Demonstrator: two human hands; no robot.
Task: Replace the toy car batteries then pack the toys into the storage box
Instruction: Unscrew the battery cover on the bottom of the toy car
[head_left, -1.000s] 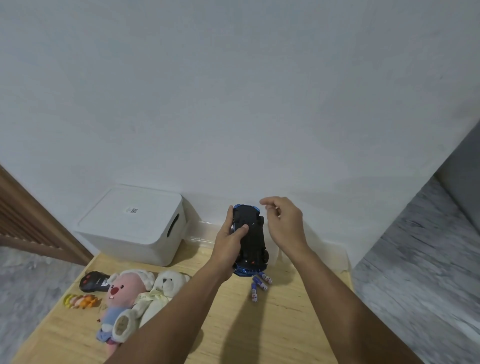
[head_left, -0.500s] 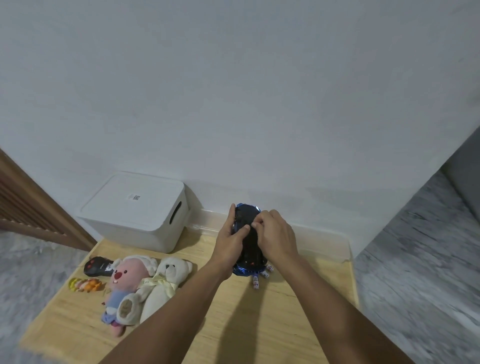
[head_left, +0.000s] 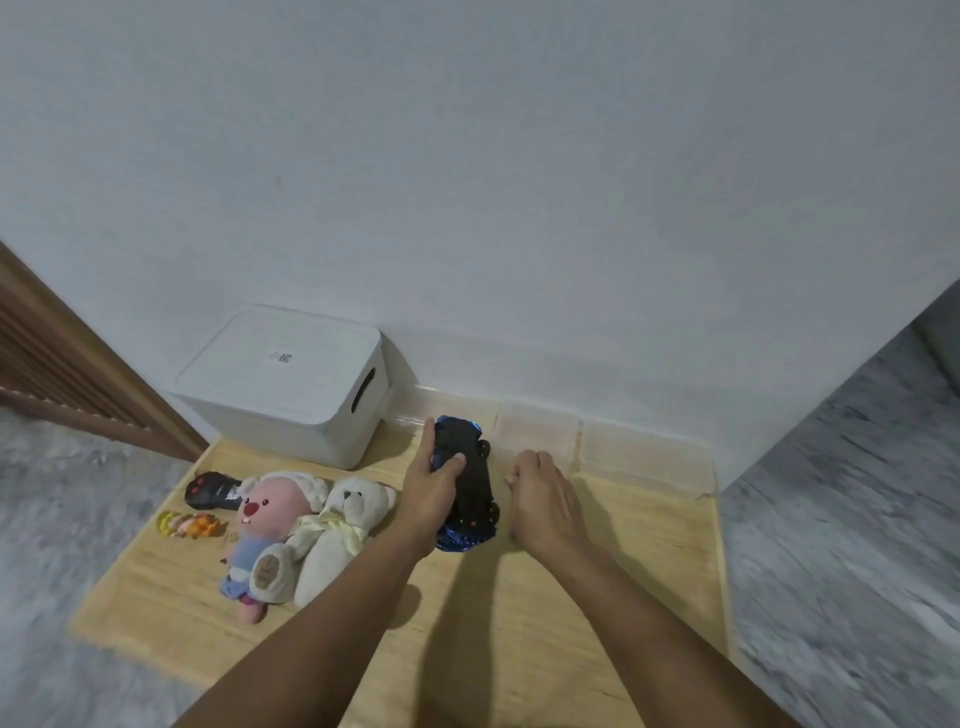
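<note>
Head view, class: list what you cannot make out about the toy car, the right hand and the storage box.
- Toy car: underside up in the left hand; too dark to show whether the battery compartment is open.
- Right hand: seen from the back; whether it holds anything is hidden.
- Storage box: lid on, contents hidden; label too small.

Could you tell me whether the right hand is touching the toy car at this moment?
Apart. The head view shows bare wooden mat between the right hand and the toy car.
</note>
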